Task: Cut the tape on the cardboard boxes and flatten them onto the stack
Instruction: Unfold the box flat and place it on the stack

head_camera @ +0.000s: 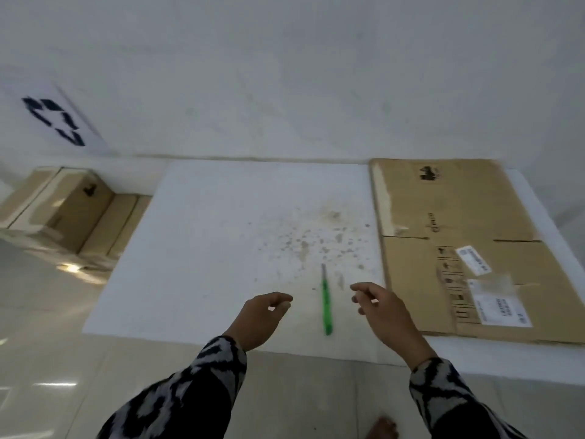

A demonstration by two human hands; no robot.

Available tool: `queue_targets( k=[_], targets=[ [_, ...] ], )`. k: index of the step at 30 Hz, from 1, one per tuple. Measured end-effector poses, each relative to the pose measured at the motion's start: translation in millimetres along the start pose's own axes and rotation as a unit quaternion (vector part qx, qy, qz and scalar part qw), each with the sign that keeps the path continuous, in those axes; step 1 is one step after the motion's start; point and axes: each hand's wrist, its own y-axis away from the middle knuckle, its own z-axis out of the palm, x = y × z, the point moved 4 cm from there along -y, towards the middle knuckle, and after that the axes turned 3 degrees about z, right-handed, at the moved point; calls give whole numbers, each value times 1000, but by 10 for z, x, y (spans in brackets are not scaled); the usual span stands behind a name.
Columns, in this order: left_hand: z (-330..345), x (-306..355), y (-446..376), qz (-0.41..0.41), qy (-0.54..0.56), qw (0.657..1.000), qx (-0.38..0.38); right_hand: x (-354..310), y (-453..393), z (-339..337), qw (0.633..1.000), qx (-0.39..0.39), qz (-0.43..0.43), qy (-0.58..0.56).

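Note:
A green utility knife (326, 304) lies on the white table (205, 242) near its front edge, blade pointing away from me. My left hand (261, 318) hovers just left of the knife, fingers loosely curled and holding nothing. My right hand (384, 315) hovers just right of it, also loosely curled and empty. A flattened cardboard box (459, 248) with white labels lies on the right part of the table. Taped cardboard boxes (68, 210) stand on the floor at the left, beside the table.
A white wall rises behind the table, with a sheet bearing a dark recycling symbol (53, 120) at the left. The floor (41, 327) is glossy pale tile. The table's middle is stained with specks. A bare foot (381, 429) shows at the bottom.

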Motion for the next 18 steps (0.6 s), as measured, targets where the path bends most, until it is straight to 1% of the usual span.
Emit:
queue_targets(
  k=[3,5,9,12,14,18],
  targets=[
    [-685,-605,356,8,28,999,27,-490,228,913,1000,-25,-4,-3],
    [-1074,-892,537,7,31,999,41,-773,325,1403,999,-34,-4,-6],
    [-2111,-1475,910,13,22,997,75,-1620,491,2522,997,-72,-27,13],
    [-2746,-1808,991,19,19,995,99,-2109,457,3146,995,-90,-37,18],
    [-3091,-2059,990,7,31,993,117,-2366,372,3487,994,-98,-39,25],
    [-3731,-2535,868,-21,31,992,120,-2767,58,4109,994,-99,-42,11]
  ],
)
